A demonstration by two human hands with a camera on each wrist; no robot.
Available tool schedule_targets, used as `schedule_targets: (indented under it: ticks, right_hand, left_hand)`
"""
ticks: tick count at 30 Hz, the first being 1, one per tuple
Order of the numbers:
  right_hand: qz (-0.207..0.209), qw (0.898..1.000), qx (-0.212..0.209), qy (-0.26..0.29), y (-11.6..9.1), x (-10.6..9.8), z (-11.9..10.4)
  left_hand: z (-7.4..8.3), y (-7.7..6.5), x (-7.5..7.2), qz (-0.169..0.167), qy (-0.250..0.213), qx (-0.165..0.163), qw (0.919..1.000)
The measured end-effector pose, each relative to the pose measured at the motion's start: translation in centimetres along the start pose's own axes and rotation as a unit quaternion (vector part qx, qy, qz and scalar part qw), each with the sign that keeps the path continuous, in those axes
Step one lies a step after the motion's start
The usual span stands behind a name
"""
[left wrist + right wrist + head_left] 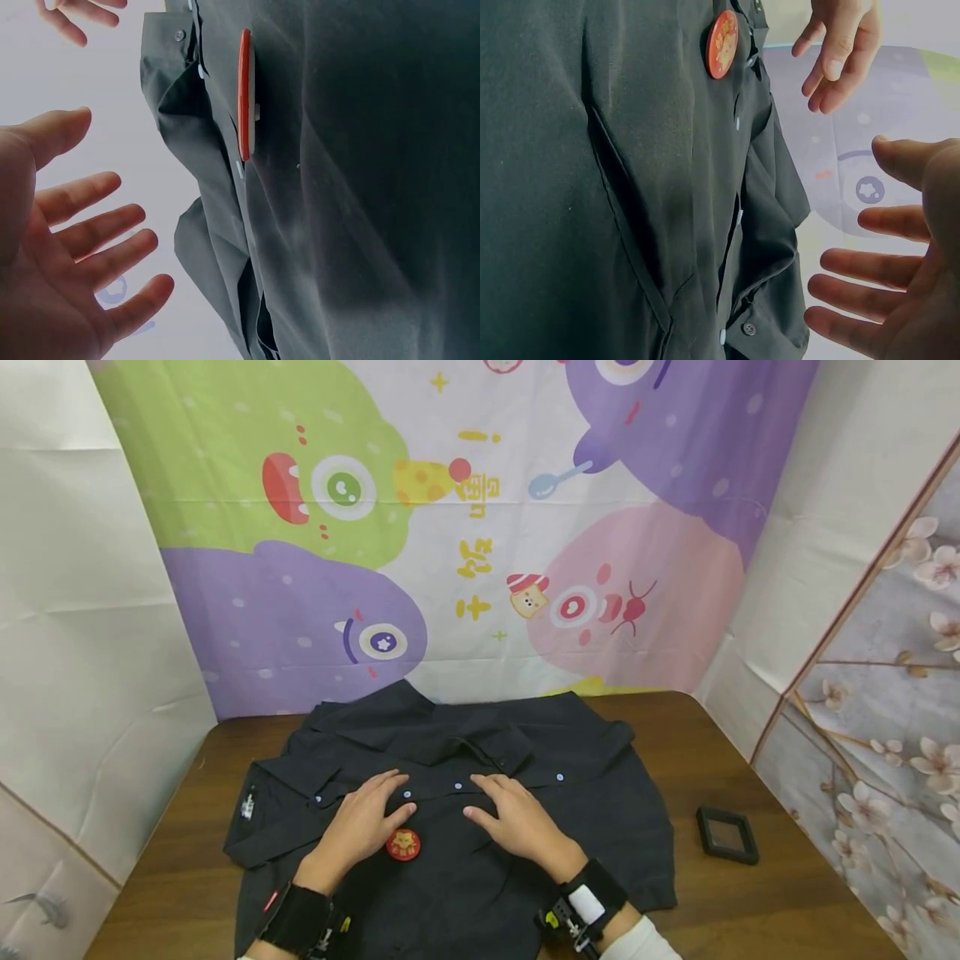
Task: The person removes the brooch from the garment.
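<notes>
Shirt (615, 835) spread on tabletop (795, 902); badge (403, 844) on shirt's front, attachment unclear. Left hand (360, 822), right hand (521, 818) above shirt, empty, fingers extended. Possible trouble: left hand, if lowered, snagging badge, creasing shirt.

I see a black left wristband (297, 920) with a red mark (271, 901). The black right wristband (608, 885) bears a white rectangle (586, 904), near a white sleeve (641, 943).
</notes>
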State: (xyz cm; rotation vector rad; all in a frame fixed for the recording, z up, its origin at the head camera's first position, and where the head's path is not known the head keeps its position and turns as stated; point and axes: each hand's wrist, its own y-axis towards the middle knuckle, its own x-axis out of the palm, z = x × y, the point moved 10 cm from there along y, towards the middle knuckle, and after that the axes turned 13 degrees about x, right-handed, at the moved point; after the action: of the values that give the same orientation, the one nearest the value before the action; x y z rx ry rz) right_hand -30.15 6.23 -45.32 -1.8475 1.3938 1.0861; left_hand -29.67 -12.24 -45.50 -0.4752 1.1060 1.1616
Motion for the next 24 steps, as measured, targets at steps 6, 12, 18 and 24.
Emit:
schedule_targets:
  ticks: [6, 12, 18, 24]
  right_hand:
    - [0.001, 1.0, 0.001, -0.001, -0.06, 0.1, -0.16]
    - [0.0, 1.0, 0.002, -0.001, -0.18, 0.37, -0.3]
    - [0.003, 1.0, -0.002, -0.002, -0.13, 0.54, -0.43]
    - [0.006, 1.0, -0.004, -0.003, -0.16, 0.59, -0.66]
  left_hand:
    - [-0.09, -0.11, -0.2, 0.005, -0.006, -0.003, 1.0]
    - [-0.13, -0.21, -0.13, 0.005, -0.011, -0.001, 0.9999]
    - [-0.21, -0.3, -0.02, 0.002, -0.012, -0.003, 0.9999]
    - [-0.33, -0.37, 0.01, 0.0, -0.019, -0.006, 0.9998]
